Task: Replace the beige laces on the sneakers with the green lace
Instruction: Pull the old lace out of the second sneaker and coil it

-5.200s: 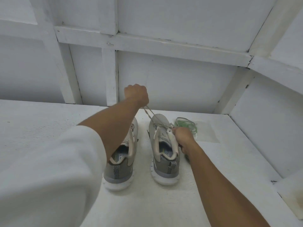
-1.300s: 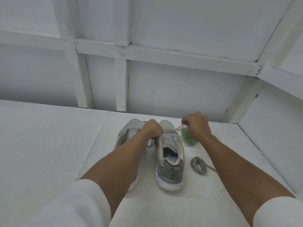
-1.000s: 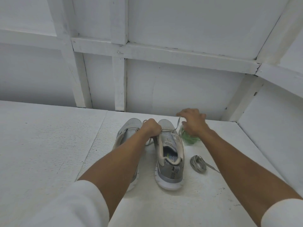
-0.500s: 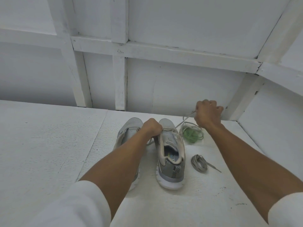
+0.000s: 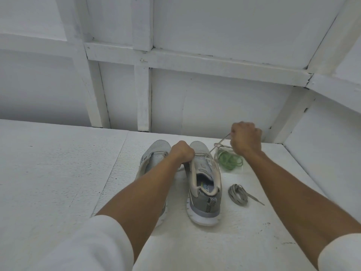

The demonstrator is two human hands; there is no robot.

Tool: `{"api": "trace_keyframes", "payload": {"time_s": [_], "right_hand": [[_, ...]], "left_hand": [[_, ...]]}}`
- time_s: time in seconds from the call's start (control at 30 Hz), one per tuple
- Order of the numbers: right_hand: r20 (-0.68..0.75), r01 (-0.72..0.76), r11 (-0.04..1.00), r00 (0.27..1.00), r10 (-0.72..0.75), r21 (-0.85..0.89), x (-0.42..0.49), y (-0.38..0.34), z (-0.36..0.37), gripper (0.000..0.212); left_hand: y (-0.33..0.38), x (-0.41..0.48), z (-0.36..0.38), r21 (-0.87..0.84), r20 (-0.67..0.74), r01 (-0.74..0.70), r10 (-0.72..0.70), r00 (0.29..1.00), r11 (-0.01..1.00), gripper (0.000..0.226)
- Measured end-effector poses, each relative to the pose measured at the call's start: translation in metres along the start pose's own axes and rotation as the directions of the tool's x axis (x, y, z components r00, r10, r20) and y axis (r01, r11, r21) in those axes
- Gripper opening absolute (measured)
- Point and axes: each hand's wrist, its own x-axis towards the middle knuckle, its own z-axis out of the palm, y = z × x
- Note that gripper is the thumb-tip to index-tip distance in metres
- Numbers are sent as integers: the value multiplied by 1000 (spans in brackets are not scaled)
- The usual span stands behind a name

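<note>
Toward the far right corner of the white platform [image 5: 58,173], the left hand [image 5: 182,151] grips the front of the right sneaker [image 5: 205,184], while the right hand [image 5: 246,139] is fisted round the beige lace [image 5: 218,144], drawn taut from the eyelets nearest the toe. One removed lace [image 5: 237,194] lies coiled just right of that shoe, and the left sneaker [image 5: 154,157] looks bare, so unlacing seems nearly done. The green lace [image 5: 230,160] sits heaped under the right hand, unthreaded, so all relacing remains.

place: bare white booth | evidence: framed panel walls [image 5: 214,106], white surface [image 5: 58,173]
</note>
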Motion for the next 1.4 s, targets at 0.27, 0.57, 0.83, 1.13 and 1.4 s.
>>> {"api": "trace_keyframes", "payload": {"time_s": [0.27, 0.57, 0.83, 1.13, 1.4], "right_hand": [[336, 105, 985, 930, -146, 137, -4, -17, 17, 61], [201, 119, 993, 972, -120, 17, -16, -22, 15, 16], [185, -39, 999, 982, 38, 6, 2, -5, -2, 40], [305, 172, 978, 931, -200, 117, -26, -31, 33, 9], [-40, -112, 957, 991, 127, 267, 1, 19, -11, 18]], "left_hand": [[1, -1, -2, 45, 25, -2, 1, 1000, 999, 34], [0, -1, 2, 1, -29, 15, -15, 999, 1000, 36], [2, -3, 1, -4, -25, 17, -17, 1000, 1000, 36], [2, -8, -2, 7, -36, -7, 7, 999, 1000, 35], [1, -4, 0, 19, -45, -13, 14, 999, 1000, 30]]}}
